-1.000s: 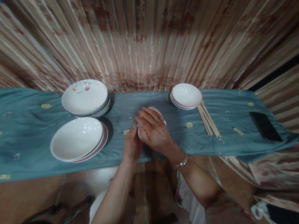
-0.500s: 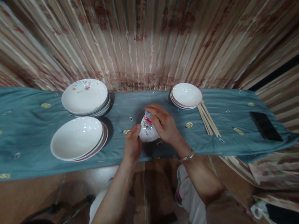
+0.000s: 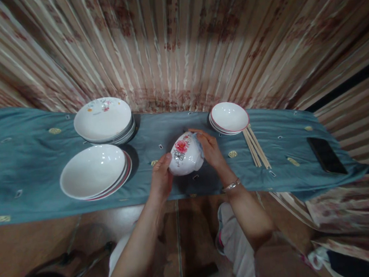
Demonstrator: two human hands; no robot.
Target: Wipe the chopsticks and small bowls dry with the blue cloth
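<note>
A white bowl (image 3: 186,155) with a red flower and grey leaves on its outside is held tilted above the middle of the table. My left hand (image 3: 162,175) grips its left side, thumb on the outer wall and the other fingers mostly hidden. A light blue-grey cloth (image 3: 198,143) lies against the bowl's right side, near the base. My right hand (image 3: 210,149) is closed on that cloth and presses it to the bowl; part of the cloth is hidden under the fingers.
Left on the teal-covered table (image 3: 151,128) stand stacked plates (image 3: 102,120) and, nearer, stacked large bowls (image 3: 93,171). Rightward are small stacked bowls (image 3: 230,116), several wooden chopsticks (image 3: 256,147) and a black phone (image 3: 326,155). A curtain (image 3: 176,48) hangs behind.
The bowl has turned so more of its flowered outside shows. My right hand has moved right with the cloth, from the flower to the bowl's right side. My left hand keeps its hold.
</note>
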